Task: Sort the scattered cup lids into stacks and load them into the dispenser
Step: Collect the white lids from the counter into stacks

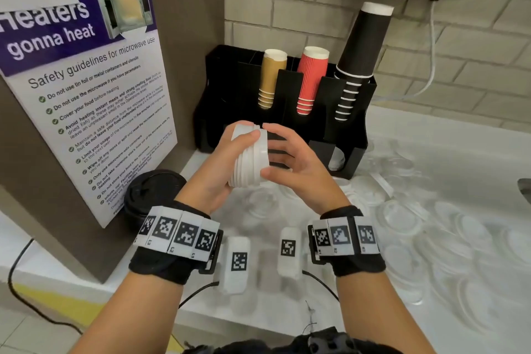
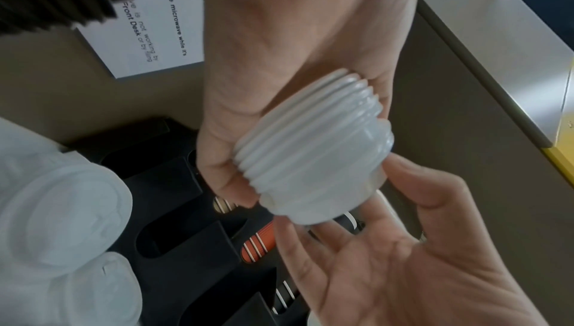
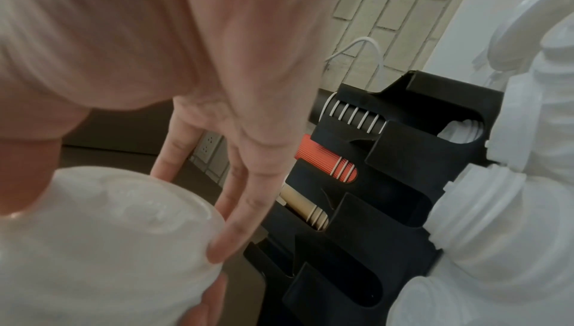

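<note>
My left hand point(image 1: 230, 158) grips a stack of white cup lids point(image 1: 251, 158) sideways, fingers curled round its rims, in front of the black dispenser point(image 1: 290, 86). My right hand point(image 1: 293, 158) is spread against the stack's right end, with the index finger on the top edge and the thumb at the bottom. In the left wrist view the left hand point(image 2: 264, 61) wraps the stack point(image 2: 310, 166) while the right hand point(image 2: 388, 270) shows an open palm. The right wrist view has straight right fingers point(image 3: 242, 208) lying along the stack point(image 3: 102, 233).
The dispenser holds brown cups point(image 1: 271, 77), red cups point(image 1: 311, 77) and black cups point(image 1: 362, 46); a lower right slot shows white lids point(image 1: 336, 159). Several clear lids point(image 1: 402, 221) are scattered over the white counter to the right. Black lids point(image 1: 155, 190) stand by a microwave sign point(image 1: 86, 95).
</note>
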Demonstrator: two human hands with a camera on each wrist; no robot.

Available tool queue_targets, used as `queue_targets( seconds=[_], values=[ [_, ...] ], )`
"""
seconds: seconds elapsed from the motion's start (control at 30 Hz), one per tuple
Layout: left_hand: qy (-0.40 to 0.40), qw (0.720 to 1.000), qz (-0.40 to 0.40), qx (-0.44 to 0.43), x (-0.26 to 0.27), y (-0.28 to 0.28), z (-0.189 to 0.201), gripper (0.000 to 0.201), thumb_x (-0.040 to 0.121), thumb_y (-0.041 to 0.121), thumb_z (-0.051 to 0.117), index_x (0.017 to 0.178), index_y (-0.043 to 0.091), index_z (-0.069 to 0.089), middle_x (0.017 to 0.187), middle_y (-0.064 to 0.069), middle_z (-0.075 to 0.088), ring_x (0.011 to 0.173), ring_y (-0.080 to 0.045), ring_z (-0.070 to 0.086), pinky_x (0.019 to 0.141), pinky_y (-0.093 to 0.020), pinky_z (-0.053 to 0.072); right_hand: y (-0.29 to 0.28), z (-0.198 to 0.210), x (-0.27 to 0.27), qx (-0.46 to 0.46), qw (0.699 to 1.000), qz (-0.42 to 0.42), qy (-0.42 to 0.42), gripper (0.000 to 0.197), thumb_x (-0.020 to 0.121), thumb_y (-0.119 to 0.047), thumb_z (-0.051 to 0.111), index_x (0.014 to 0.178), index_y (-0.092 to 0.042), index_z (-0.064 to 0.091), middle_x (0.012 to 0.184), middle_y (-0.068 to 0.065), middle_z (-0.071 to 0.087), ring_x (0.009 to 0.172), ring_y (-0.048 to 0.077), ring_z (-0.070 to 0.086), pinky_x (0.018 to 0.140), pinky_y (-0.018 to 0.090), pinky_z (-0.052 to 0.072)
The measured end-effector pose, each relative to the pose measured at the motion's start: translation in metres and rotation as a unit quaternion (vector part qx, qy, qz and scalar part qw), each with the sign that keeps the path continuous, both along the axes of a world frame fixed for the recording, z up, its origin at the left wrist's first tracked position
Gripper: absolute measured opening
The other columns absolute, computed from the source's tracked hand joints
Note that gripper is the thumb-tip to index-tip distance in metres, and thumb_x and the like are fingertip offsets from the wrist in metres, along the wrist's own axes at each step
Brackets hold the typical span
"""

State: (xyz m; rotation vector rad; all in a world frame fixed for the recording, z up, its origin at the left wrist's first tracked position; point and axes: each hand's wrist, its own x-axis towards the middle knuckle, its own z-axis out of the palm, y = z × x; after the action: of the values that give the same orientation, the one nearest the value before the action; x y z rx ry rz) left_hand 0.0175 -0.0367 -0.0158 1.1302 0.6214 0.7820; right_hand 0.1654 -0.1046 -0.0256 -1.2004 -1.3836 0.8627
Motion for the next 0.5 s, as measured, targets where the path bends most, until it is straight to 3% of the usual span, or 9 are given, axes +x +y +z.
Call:
queue_targets(
  seconds=[0.13, 0.3, 0.4, 0.5],
  values=[
    [-0.007, 1.000, 0.010, 0.008, 0.003, -0.002, -0.001, 0.047, 0.076, 0.047, 0.060, 0.121, 0.034, 0.052, 0.122, -0.009, 0.060, 0.104, -0.022, 0.063, 0.071, -0.034, 0.054, -0.001, 0.000, -0.002, 0.007, 1.000, -0.014, -0.005, 0.064, 0.078, -0.015, 0.074, 0.132, -0.036, 0.048, 0.122, 0.002, 0.059, 0.107, 0.014, 0.062, 0.089, 0.033, 0.054],
    [-0.009, 1.000, 0.027, 0.010, 0.004, 0.000, -0.002, 0.042, 0.075, 0.050, 0.061, 0.115, 0.038, 0.055, 0.113, -0.003, 0.064, 0.093, -0.016, 0.067, 0.066, -0.033, 0.056, 0.002, 0.001, -0.007, 0.009, 1.000, -0.015, -0.010, 0.064, 0.080, -0.013, 0.075, 0.134, -0.034, 0.047, 0.124, 0.003, 0.059, 0.110, 0.016, 0.061, 0.094, 0.041, 0.053],
    [-0.024, 0.998, 0.065, 0.001, 0.000, 0.007, 0.004, 0.034, 0.082, 0.045, 0.061, 0.114, 0.035, 0.057, 0.111, -0.004, 0.063, 0.094, -0.017, 0.065, 0.066, -0.034, 0.056, 0.012, 0.014, -0.004, 0.002, 1.000, 0.010, -0.022, 0.052, 0.089, -0.016, 0.065, 0.134, -0.032, 0.046, 0.125, 0.004, 0.059, 0.112, 0.014, 0.061, 0.096, 0.033, 0.052],
    [-0.048, 0.992, 0.116, -0.010, -0.012, 0.017, 0.015, 0.032, 0.078, 0.044, 0.061, 0.108, 0.033, 0.060, 0.103, 0.002, 0.062, 0.087, -0.013, 0.063, 0.060, -0.031, 0.055, 0.026, 0.035, 0.018, 0.005, 0.996, -0.066, -0.052, 0.034, 0.099, -0.027, 0.049, 0.131, -0.036, 0.048, 0.122, 0.000, 0.060, 0.111, 0.007, 0.059, 0.089, 0.025, 0.052]
  ],
)
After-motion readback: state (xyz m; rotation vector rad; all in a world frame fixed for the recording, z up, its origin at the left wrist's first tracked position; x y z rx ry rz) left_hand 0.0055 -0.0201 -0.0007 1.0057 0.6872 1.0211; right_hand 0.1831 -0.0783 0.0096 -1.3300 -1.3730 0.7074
